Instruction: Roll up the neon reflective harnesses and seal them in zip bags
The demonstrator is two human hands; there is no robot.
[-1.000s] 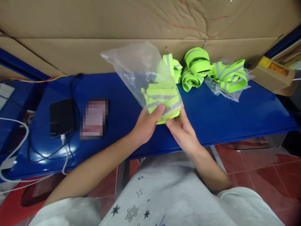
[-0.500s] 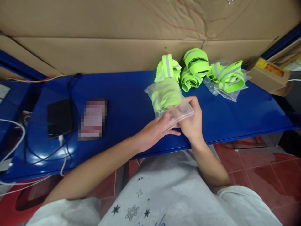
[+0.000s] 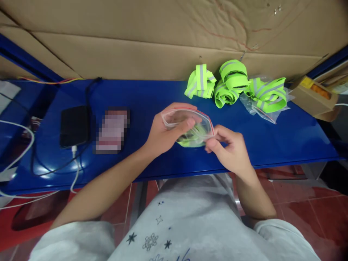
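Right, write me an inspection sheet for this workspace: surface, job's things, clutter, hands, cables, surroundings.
Surface: blue table, glossy.
Job's things: clear bag, red-lined mouth open, green material inside; more green straps bundled along the back, the rightmost on clear plastic.
Clutter: black device; pixelated item, unreadable.
Hands: left hand holds the bag; right hand pinches its side.
Cables: white cable plugged into the black device; black cable nearby.
Surroundings: brown panel behind; carton at right; red floor.

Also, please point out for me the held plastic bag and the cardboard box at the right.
Held plastic bag (image 3: 197,134), head view: clear film with green showing through.
Cardboard box (image 3: 312,97), head view: its brown side panel.
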